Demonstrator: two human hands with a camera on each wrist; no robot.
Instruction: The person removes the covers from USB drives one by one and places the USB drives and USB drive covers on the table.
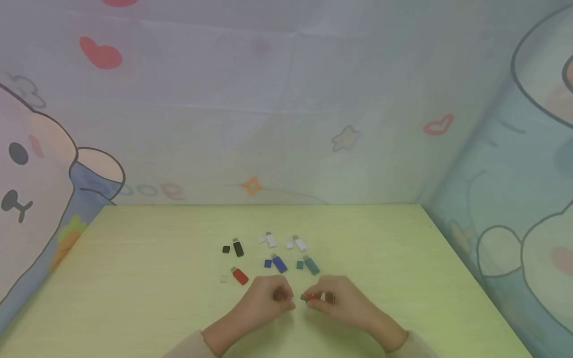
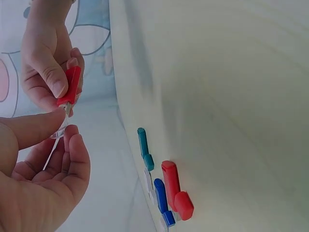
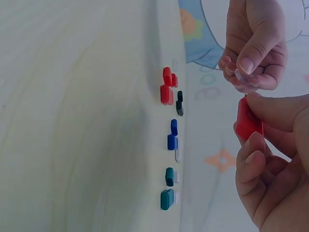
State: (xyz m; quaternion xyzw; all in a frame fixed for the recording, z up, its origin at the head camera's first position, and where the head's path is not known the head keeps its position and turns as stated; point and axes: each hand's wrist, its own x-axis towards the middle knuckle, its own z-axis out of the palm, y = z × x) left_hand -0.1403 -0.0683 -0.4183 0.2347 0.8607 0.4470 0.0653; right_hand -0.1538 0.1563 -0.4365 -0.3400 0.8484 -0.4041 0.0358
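Observation:
My left hand (image 1: 268,297) pinches a small clear cap (image 2: 59,132) between thumb and fingertips. Opposite it, my right hand (image 1: 341,298) holds a red USB flash drive (image 3: 247,122) by its body, thumb on one side and curled fingers on the other. The drive's metal plug points left at the cap. In the head view a small gap separates the two hands, while in the left wrist view the plug overlaps the cap's edge. Both hands are held over the front part of the table. Just beyond my left hand lies another red flash drive (image 1: 240,276).
Beyond the hands on the pale table (image 1: 147,298) lie a black drive (image 1: 238,248), a blue drive (image 1: 279,264), a teal drive (image 1: 312,265) and two white drives (image 1: 271,240), each with a small cap beside it. A pale cap (image 1: 224,279) sits left of the red drive.

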